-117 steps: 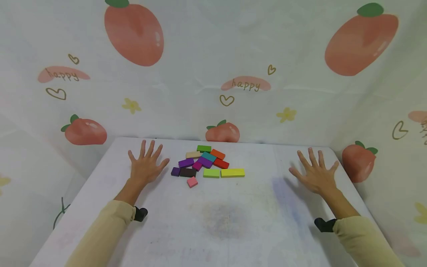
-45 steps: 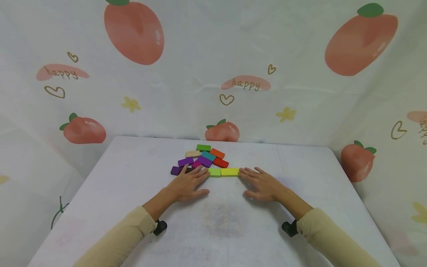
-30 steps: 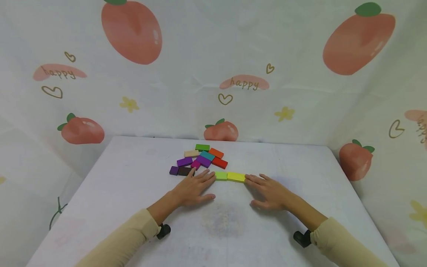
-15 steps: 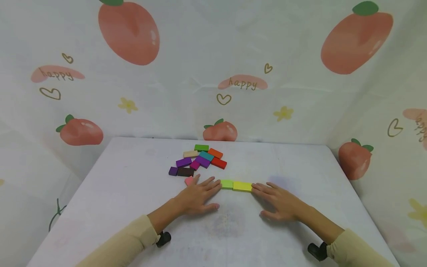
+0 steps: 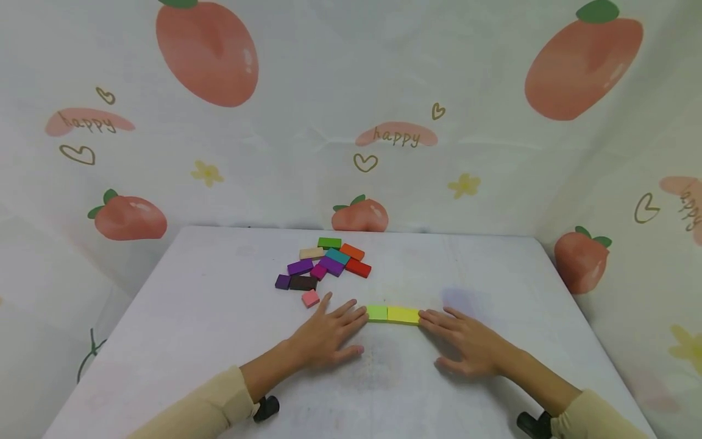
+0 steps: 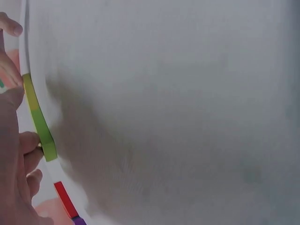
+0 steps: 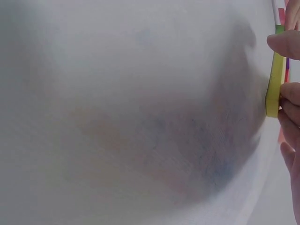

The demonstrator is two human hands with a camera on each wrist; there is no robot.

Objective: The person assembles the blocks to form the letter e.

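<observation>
Lime block [image 6: 43,129] shows its end only from left wrist, left grip [image 5: 328,335] and right grip [image 5: 473,344] released

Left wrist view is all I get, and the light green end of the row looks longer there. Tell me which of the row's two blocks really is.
Observer: The yellow block; from the head view it looks longer than the light green block.
Operator: Tell me what lies by the little finger.
Observer: A pink block, just beyond the little finger of the left hand.
Operator: Name the block farthest from the person.
Observer: A green block, lying past a beige block and a teal block.
</observation>
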